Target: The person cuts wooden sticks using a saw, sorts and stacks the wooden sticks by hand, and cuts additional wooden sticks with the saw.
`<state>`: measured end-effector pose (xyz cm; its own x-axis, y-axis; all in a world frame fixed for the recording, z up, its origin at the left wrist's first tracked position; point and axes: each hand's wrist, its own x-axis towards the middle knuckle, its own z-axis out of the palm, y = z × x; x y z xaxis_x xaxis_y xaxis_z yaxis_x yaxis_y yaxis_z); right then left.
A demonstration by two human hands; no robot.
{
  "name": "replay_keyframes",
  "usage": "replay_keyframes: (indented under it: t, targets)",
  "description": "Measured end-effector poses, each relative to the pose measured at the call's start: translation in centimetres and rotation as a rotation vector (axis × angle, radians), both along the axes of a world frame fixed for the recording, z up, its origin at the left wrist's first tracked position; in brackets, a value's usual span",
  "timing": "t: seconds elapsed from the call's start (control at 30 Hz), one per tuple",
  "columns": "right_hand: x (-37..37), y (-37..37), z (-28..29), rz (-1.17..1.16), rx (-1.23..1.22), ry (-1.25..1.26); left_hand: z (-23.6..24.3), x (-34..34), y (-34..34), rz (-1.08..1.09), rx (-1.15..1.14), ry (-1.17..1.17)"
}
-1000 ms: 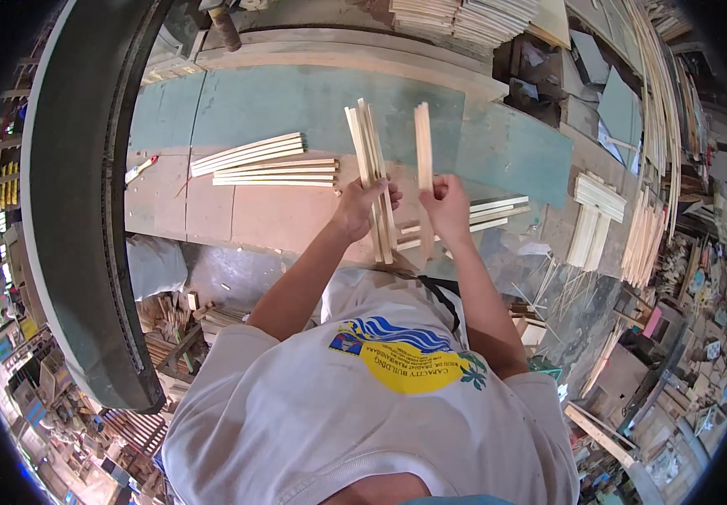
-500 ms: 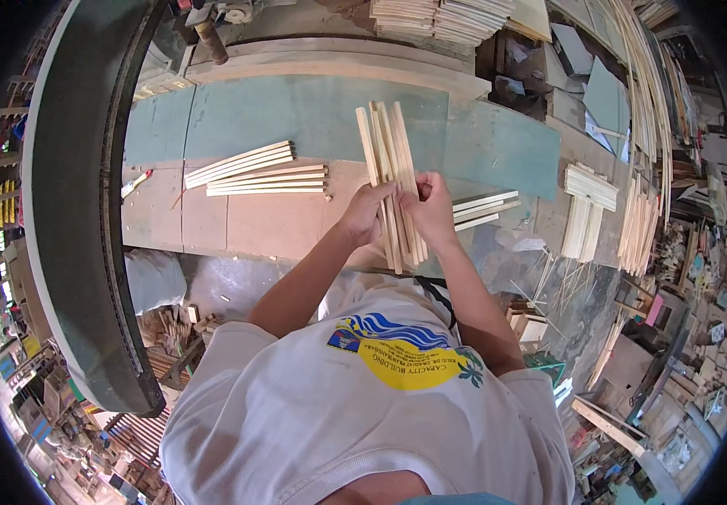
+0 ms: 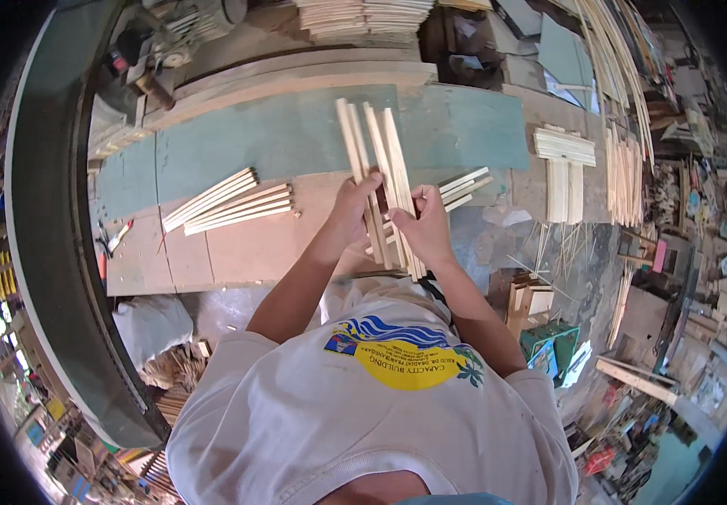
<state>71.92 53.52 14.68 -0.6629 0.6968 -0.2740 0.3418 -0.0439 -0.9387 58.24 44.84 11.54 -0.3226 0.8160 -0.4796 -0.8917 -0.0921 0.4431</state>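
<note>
Between the left hand (image 3: 353, 210) and the right hand (image 3: 426, 229), only a slim gap parts the left-held strips (image 3: 351, 139) from the right-held strips (image 3: 397, 160), which block crossing sideways. Left of the left hand, the bench (image 3: 250, 252) offers room alongside two fanned strip groups (image 3: 241, 208); farther left, a big dark beam (image 3: 47, 210) bars the way. Just right of the right hand, loose strips (image 3: 467, 185) obstruct. Beyond both hands, the green panel (image 3: 287, 126) gives open passage up to long planks (image 3: 296, 82).
</note>
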Motion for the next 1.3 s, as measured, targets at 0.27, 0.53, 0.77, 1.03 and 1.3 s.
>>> replay_keyframes:
  t: [0.27, 0.53, 0.77, 1.03, 1.3]
  targets:
    - [6.5, 3.7, 0.4, -0.054, -0.039, 0.063, 2.2, 2.1, 7.5, -0.059, -0.173, 0.129]
    - [14.2, 12.6, 0.3, -0.017, -0.25, 0.01, 3.0, 8.5, 16.1, -0.219, -0.33, 0.293]
    - [18.5, 21.9, 1.2, 0.072, -0.337, 0.009, 4.3, 13.9, 23.3, -0.192, -0.394, 0.37]
    - [19.4, 26.5, 1.8, 0.083, 0.245, -0.323, 2.6, 17.3, 30.2, -0.146, -0.513, 0.647]
    - [23.2, 28.7, 1.5, 0.045, 0.355, -0.337, 2.1, 19.0, 33.2, -0.226, -0.373, 0.299]
